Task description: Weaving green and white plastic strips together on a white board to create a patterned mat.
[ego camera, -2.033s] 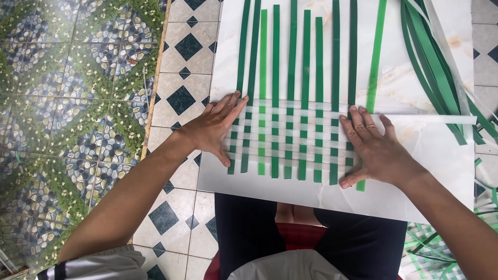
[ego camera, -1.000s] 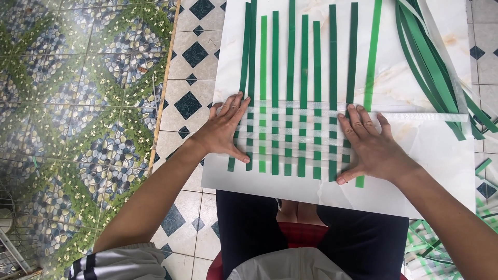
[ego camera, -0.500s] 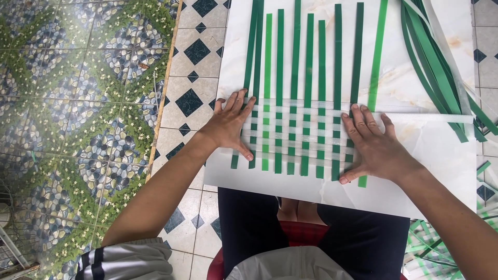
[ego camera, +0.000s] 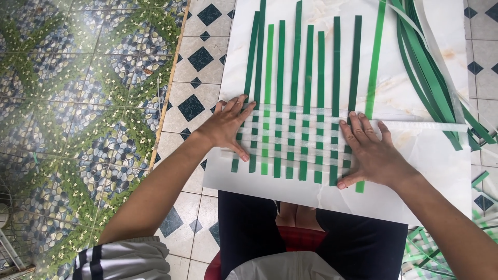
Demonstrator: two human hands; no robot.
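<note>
A weave of upright green strips (ego camera: 295, 78) crossed by pale white strips (ego camera: 298, 140) lies on a white marble-look board (ego camera: 446, 171). My left hand (ego camera: 228, 127) rests flat on the weave's left edge, fingers spread over the outer green strips. On the right edge my right hand (ego camera: 371, 150) presses down flat, its fingers on the white strips. The top white strip (ego camera: 436, 125) sticks out far to the right. Neither hand grips anything.
A bundle of loose green strips (ego camera: 428, 67) curves along the board's upper right. More green strips (ego camera: 430, 249) lie on the floor at lower right. The board rests over my lap in dark trousers (ego camera: 311, 238). Patterned floor tiles (ego camera: 88, 103) spread to the left.
Both hands stay flat on the weave's two sides. The view has shifted slightly; the weave sits a little more to the right in the frame.
</note>
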